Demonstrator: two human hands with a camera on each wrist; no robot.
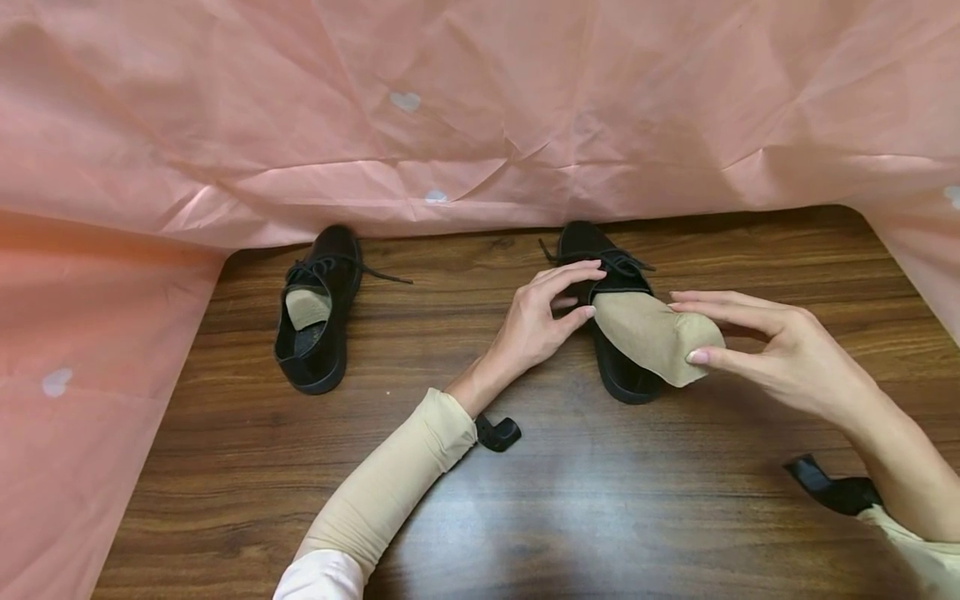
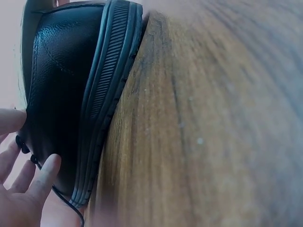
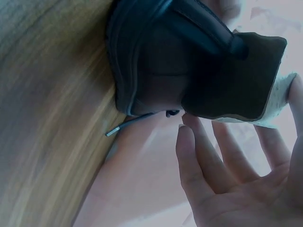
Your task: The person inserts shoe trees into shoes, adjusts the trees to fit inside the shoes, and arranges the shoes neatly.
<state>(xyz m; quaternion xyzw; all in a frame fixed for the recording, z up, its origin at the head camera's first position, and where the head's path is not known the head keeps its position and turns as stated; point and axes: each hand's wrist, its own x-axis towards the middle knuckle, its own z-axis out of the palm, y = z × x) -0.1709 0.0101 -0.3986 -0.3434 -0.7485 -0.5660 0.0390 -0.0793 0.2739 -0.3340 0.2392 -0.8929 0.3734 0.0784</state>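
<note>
My right hand (image 1: 780, 342) pinches the heel end of a beige insole (image 1: 637, 329), thumb on one edge and fingers along the other. The insole bends up, its front reaching into the opening of a black lace-up shoe (image 1: 630, 375), where the tip is hidden. In the right wrist view the dark underside of the insole (image 3: 236, 85) shows. With fairly straight fingers, my left hand (image 1: 536, 312) touches that shoe near the laces, its thumb at the opening's edge. The left wrist view shows fingertips (image 2: 49, 163) against the shoe's side (image 2: 61, 94).
A second black shoe (image 1: 330, 358) stands to the left on the brown wood-grain surface (image 1: 450, 300), a beige piece (image 1: 307, 308) inside it. Pink sheeting with pale hearts (image 1: 480, 108) rises behind both shoes and at the sides. Black wrist mounts (image 1: 498, 433) sit by both forearms.
</note>
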